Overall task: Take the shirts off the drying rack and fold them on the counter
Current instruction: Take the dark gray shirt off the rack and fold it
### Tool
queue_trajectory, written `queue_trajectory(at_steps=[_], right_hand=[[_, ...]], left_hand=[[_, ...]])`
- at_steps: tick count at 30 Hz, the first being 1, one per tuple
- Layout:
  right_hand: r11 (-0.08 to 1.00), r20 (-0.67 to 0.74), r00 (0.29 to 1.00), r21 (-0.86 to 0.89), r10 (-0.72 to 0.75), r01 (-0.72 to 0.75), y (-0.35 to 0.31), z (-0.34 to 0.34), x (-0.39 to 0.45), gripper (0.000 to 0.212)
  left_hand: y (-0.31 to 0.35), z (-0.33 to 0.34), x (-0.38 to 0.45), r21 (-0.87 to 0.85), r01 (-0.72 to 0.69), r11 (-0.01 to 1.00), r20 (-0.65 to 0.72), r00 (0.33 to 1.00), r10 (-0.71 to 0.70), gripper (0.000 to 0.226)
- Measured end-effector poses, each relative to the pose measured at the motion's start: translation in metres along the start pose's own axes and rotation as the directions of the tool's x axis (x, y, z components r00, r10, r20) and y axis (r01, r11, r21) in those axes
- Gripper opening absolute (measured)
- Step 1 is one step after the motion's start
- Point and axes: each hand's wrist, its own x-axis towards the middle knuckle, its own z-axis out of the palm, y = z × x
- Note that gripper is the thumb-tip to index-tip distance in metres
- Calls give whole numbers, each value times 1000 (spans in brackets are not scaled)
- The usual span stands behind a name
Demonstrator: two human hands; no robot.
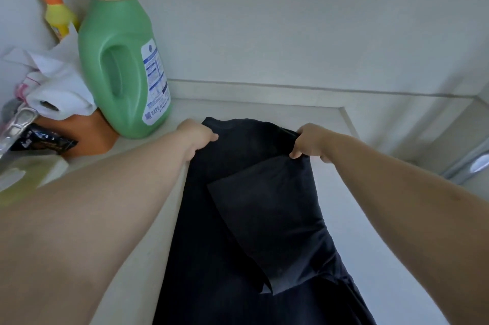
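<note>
Far left, against the wall: a yellow bottle with an orange cap (57, 16), upright in the corner. Below it, crumpled white paper and a paper roll (57, 86) heaped together, a pink-and-white scrap poking out at the left edge. Lower still, a silvery foil pouch (17, 123) and a black packet (43, 140) lying across an orange object (91, 134), most of it hidden.

Just right of the heap, a large green detergent jug (120, 70) with a gold cap, standing upright on the white counter (357, 218), handle cut-out facing the camera, white label on its right side.

Next, the left hand (197, 139), reached out along the counter, fingers curled and clamped on the left shoulder edge of a black T-shirt (238, 232), thumb side turned down into the cloth.

In the middle, the T-shirt itself, lying lengthwise on the counter, collar end away from the camera near the back ledge, hem end running off the bottom edge. One sleeve folded inward, lying flat across the body as a lighter-looking panel.

Further right, the right hand (309, 143), fingers curled, pinching the shirt at the right shoulder, cloth bunched under the fingertips.

Far right, a metal fitting (473, 163), partly cut off, too blurred to identify.
</note>
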Motion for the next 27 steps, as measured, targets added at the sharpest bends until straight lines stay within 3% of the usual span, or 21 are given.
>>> queue_trajectory(at_steps=[2,5,7,9,11,15,18,24,27], right_hand=[[996,-14,1000,-83,-22,21,-5,-3,1,32],[995,-210,974,-75,-80,66,-13,-16,-3,17],[994,-381,919,-76,-100,77,-17,-27,-9,8],[991,-471,872,-89,-132,102,-17,-32,-15,16],[987,-456,876,-23,-154,161,-12,-28,-25,24],[948,-371,919,221,-134,228,16,-8,-47,24],[923,-340,927,282,-160,263,33,1,-61,31],[963,-238,937,10,-258,268,45,16,-93,39],[961,-188,948,-147,-258,232,45,25,-105,37]], left_hand=[[4,-2,6,-2,-13,1000,14,1000,13,43],[17,-11,9,47,-164,985,-72,983,167,32],[30,-21,3,152,-299,942,-155,934,321,28],[40,-27,-15,314,-393,864,-208,860,466,21],[38,-28,-30,332,-430,840,-196,839,507,15],[5,-26,-56,84,-468,880,-63,879,473,20],[-24,-32,-80,240,-569,787,-41,804,594,14],[-72,-45,-110,340,-674,656,170,730,662,28],[-84,-47,-120,530,-705,470,334,684,649,32]])
